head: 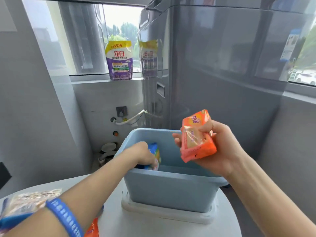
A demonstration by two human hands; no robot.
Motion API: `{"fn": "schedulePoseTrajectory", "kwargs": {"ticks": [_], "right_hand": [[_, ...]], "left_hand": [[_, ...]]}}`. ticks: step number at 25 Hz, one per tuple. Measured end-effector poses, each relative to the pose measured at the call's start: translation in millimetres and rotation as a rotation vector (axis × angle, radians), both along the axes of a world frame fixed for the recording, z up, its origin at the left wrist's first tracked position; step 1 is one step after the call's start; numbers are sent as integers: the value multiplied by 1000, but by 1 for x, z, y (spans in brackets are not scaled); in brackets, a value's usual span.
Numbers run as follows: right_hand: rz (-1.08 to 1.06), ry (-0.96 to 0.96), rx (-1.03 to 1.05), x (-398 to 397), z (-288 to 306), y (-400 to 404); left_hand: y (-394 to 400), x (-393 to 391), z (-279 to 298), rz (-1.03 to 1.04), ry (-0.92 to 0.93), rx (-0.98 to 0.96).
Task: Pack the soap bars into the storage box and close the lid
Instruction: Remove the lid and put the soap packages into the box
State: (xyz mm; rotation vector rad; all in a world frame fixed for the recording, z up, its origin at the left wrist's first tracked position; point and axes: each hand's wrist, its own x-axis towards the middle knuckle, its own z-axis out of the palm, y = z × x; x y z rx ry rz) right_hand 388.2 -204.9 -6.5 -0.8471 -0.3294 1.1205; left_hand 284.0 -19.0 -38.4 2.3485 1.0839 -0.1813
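Note:
A light blue storage box [169, 189] stands open on a white lid [164, 213] on the round table. My left hand [142, 155] reaches into the box at its left side, shut on a blue and yellow soap pack [156, 153]. My right hand [217, 147] hovers above the box's right rim, gripping an orange wrapped soap pack [196, 135]. Another orange soap pack [93, 228] pokes out under my left forearm. A blue-edged pack [25, 204] lies at the table's near left.
The white round table [145, 226] carries everything. A grey appliance [213, 65] rises right behind the box. A purple and yellow detergent pouch [119, 60] stands on the window sill. Pipes and a white hose [130, 118] sit low on the back wall.

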Motion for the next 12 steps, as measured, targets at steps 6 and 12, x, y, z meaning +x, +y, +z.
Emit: {"fn": "schedulePoseTrajectory", "kwargs": {"ticks": [6,12], "right_hand": [[-56,-743,-766,17,-22,31],[273,-1246,-1145,21,-34,40]], "left_hand": [[10,6,-14,-222,298,254],[11,6,-19,-274,271,244]]}}
